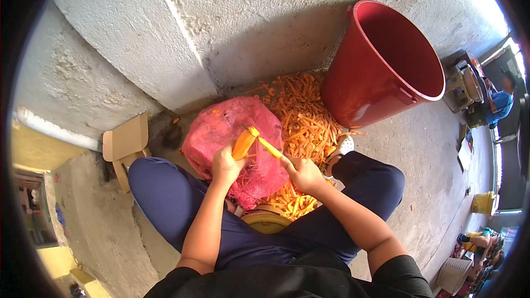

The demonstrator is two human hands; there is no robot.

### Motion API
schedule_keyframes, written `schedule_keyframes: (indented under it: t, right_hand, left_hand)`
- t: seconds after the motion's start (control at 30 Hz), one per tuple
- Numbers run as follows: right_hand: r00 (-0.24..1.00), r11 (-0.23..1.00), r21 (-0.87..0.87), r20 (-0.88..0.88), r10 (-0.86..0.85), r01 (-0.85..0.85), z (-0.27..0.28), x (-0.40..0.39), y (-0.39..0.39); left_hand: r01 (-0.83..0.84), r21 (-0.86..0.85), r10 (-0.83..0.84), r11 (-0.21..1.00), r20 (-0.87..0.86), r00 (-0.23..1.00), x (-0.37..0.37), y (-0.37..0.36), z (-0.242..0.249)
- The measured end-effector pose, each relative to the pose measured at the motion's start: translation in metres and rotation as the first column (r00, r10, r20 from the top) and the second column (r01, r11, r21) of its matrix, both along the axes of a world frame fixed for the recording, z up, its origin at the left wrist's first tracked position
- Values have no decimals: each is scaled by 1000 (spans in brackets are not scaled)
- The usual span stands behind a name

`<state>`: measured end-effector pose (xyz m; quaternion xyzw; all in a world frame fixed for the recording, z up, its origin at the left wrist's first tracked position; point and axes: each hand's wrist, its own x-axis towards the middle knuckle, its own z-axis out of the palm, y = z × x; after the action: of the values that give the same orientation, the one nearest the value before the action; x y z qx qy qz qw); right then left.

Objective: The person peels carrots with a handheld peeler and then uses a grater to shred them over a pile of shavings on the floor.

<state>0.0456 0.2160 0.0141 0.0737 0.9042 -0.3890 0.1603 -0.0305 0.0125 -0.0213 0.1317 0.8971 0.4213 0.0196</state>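
My left hand is wrapped round an orange carrot, held up over a pink mesh sack. My right hand grips a yellow peeler, whose far end is close to the top of the carrot; whether they touch is too small to tell. The bulging sack stands between my legs. Beside and behind it lies a heap of orange peelings on the floor. Below the sack, near my lap, a round yellow rim shows, partly covered.
A large red bin stands at the back right against the wall. An open cardboard box is by my left knee. Farther right are a person in blue, a yellow bucket, other people and a light basket.
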Motion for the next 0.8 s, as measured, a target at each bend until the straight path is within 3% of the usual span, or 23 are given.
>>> schedule_keyframes:
  t: [0.1, 0.2, 0.3, 0.4, 0.5, 0.57, 0.63, 0.67, 0.7, 0.8]
  right_hand:
    - [998, 1000, -2, 53, -28, 28, 5, -2, 0]
    - [996, 999, 27, 79, -30, 28, 1, -2, -2]
    - [996, 999, 9, 85, -33, 33, 1, -4, -3]
    - [993, 1000, -2, 112, -28, 28, 1, -7, -4]
    - [994, 998, 56, 107, -25, 19, 1, -10, -5]
    - [997, 999, 52, 80, -22, 18, -3, -8, -6]
    - [976, 975, 141, 160, 148, -171, -55, -3, 5]
    - [954, 950, 176, 202, 221, -257, -72, -1, 7]
    - [874, 830, 275, 154, 460, -485, -45, -3, 4]
    - [803, 757, 283, 104, 586, -589, -59, 8, -3]
  left_hand:
    - [-59, -14, 58, 998, -39, 998, 8, 8, 1]
    - [-124, -221, 85, 967, -178, 980, 7, 6, -1]
    - [-142, -55, 126, 988, -238, 963, 8, 11, -1]
    - [-125, 164, 130, 978, -20, 991, 12, 17, -5]
    - [-146, 120, 155, 982, -70, 985, 13, 16, -8]
    - [-135, 93, 155, 986, -272, 950, 12, 13, -8]
    - [-96, 37, 101, 995, -501, 859, 12, 17, 5]
    - [-95, 81, 122, 992, -467, 876, 12, 21, 11]
    - [-100, 128, 146, 987, -428, 892, 14, 25, 14]
    - [-95, 258, 169, 961, -284, 944, 12, 25, 3]
